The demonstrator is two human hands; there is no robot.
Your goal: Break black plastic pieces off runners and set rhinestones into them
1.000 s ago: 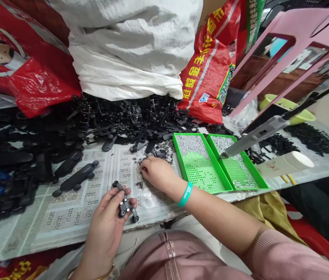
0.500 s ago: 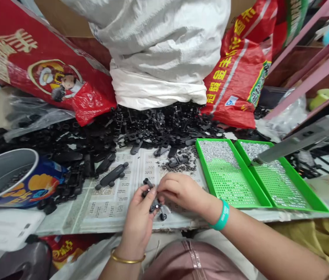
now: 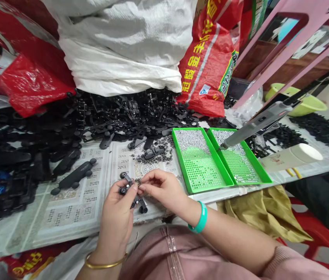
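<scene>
One black jointed roller assembly point(image 3: 126, 188) sits in the person's left hand point(image 3: 115, 212), to the left of the left green perforated tray point(image 3: 181, 161), over the patterned tabletop point(image 3: 71, 217). The left thumb and fingers are clamped on this assembly. The right hand point(image 3: 167, 190), nearer to that tray, has its thumb and forefinger pinched together at the assembly's edge; whether a tiny piece is between them cannot be told.

Just left of the same tray is a scatter of dark bits point(image 3: 168, 151) with a black plastic part point(image 3: 154, 152) on it; farther left lies a long black wheeled part point(image 3: 75, 177).

The landmark tray itself holds small silvery metal pieces point(image 3: 190, 140), heaped at its back, while many holes show dark toward its front. Touching its right side, the right green perforated tray point(image 3: 256, 163) holds similar pieces at the back and along its right edge. A grey electric screwdriver point(image 3: 254, 126) slants over this second tray, tip near the shared walls.

Behind the landmark tray stand a red printed bag point(image 3: 207, 74) and, more to the left, a bulging white woven sack point(image 3: 129, 50); their contents are hidden. A lime-green basin point(image 3: 310, 105) lies well to its right.
</scene>
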